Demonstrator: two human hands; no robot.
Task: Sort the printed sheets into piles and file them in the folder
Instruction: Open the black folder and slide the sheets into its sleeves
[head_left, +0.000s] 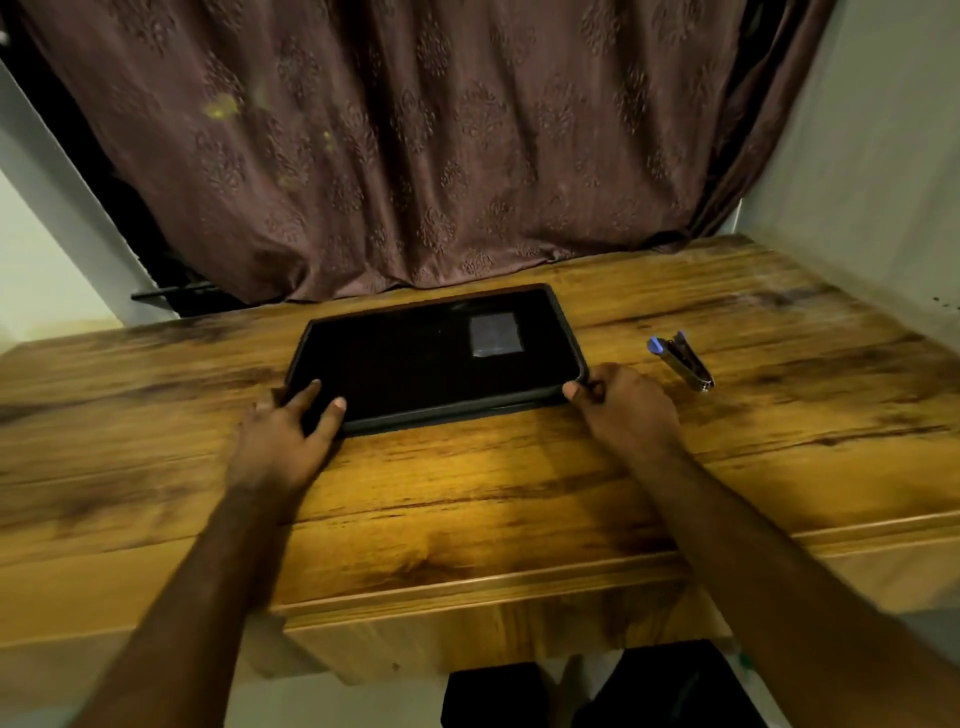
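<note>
On the wooden surface (467, 493), backed by a brown patterned curtain (389, 145), the black folder (431, 358) lies flat and closed, roughly centred, a grey label patch (494, 336) on its cover. No printed sheets in view, so I can't tell whether they sit inside or off frame.

Left hand (283, 434): fingers straight, resting flat on the folder's near-left corner, not curled round it. Right hand (621, 402): fingers curled at the near-right corner, apparently pinching a small tab or zip pull there; too dark to be sure which.

Judgement: the step is opening the folder. To do it well:
- keep the left hand pressing down as an anchor so the folder doesn't skate
- pull along the edge, not upward
- swing the cover away toward the curtain

A stapler-like tool with a blue tip (681, 359) lies near the right hand, apart from the folder; watch the elbow.
</note>
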